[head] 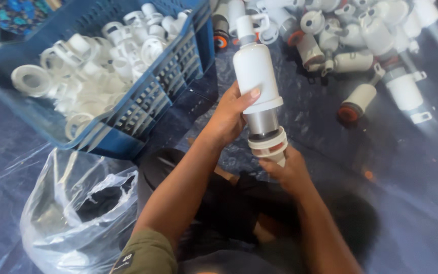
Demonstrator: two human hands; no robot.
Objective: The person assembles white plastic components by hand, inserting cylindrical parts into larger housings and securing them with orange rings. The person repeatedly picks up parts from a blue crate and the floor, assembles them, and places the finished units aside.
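Note:
A white plastic drain trap with a shiny metal neck stands upright between my hands. My left hand wraps around the white body from the left, thumb on the front. My right hand grips the white threaded ring at the lower end of the metal neck. Both hands hover above my lap, over the dark plastic sheet.
A blue slotted crate full of white plastic rings and caps sits at the upper left. A pile of several assembled white traps lies at the upper right. A clear plastic bag rests at the lower left.

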